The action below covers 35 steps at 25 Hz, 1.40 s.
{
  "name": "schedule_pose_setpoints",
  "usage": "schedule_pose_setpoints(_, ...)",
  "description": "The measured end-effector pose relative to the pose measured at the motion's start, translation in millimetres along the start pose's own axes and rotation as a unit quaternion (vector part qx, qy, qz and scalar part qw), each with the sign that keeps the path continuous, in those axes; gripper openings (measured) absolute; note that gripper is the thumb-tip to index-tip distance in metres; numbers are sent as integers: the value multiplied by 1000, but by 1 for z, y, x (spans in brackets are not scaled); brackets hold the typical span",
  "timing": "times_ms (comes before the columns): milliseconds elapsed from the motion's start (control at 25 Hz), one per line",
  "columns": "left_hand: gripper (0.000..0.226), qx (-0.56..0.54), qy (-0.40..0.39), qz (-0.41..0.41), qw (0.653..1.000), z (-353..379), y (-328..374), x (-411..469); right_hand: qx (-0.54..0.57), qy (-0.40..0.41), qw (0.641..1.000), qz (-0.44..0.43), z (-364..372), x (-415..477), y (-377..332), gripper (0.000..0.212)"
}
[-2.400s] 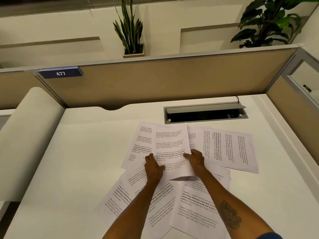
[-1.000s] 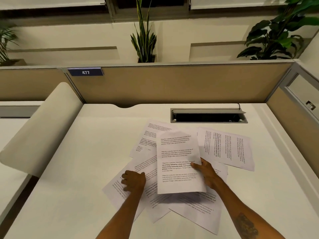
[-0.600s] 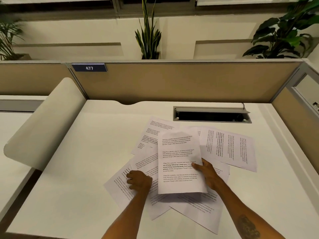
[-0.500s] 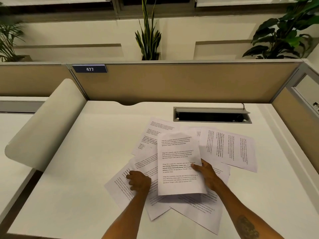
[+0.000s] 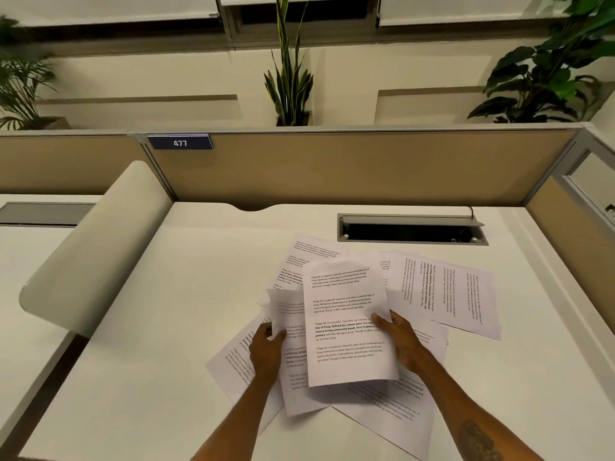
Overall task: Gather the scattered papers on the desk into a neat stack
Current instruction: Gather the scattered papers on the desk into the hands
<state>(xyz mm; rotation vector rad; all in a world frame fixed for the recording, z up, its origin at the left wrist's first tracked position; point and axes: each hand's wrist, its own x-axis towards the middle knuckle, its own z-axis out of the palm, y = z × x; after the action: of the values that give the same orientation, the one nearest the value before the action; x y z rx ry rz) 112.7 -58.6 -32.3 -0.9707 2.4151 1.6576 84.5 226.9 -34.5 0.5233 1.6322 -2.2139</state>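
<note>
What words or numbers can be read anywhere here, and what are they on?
"477" in white on the dark blue nameplate at the top of the tan desk divider.
"Village life is a peaceful, close-knit, and nature-connected way of living. Defined by a slower pace..." on the top sheet held in the right hand.
Print on the other papers, one of them in the left hand, is too small or turned to read.

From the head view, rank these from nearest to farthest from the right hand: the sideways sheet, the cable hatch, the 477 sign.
Measured from the right hand:
1. Sideways sheet, just beyond it, to the right.
2. Cable hatch, farther back on the desk.
3. 477 sign, up on the divider, far left.
</note>
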Motion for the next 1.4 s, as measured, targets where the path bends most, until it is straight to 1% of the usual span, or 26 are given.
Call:
schedule_pose_setpoints(120, 29, -77, -20, 53, 995, -25, 6, 12, -11, -8, 1000, 10, 8, 1, -2, 40)
schedule_pose_setpoints(280, 20, -119, -58, 83, 988, -48, 29, 29, -18, -39, 999, 19, 28, 4, -5, 40)
schedule_pose_setpoints(440, 19, -169, -126, 75, 975, -49, 53, 38, -15, -40, 999, -3, 57, 6, -9, 43)
schedule_pose_setpoints(640, 22, -154, -171, 76, 970, -35, 60, 40, 0, -32, 999, -20, 72, 6, -10, 46)
schedule_pose_setpoints(800, 22, -150, -189, 90, 966, -30, 54, 40, 21, -34, 999, 7, 68, 3, -9, 49)
schedule_pose_setpoints(1000, 20, -195, -182, 53, 962, -28, 46, 43, 17, -43, 999, 12, 62, 3, 0, 52)
schedule_pose_setpoints(1160, 21, -210, -197, 39, 957, -23, 45, 43, 13, -34, 999, 17, 61, 0, 3, 51)
schedule_pose_setpoints(1280, 30, -199, -190, 23, 961, -24, 44, 43, 17, -28, 999, 16, 56, -4, 6, 46)
schedule_pose_setpoints(1320, 31, -162, -172, 32, 971, -27, 40, 44, 22, -19, 999, 13, 53, -5, 7, 45)
schedule_pose_setpoints(1400, 31, -13, -107, 86, 990, -34, 25, 50, 31, 3, 999, 10, 45, -7, 9, 44)
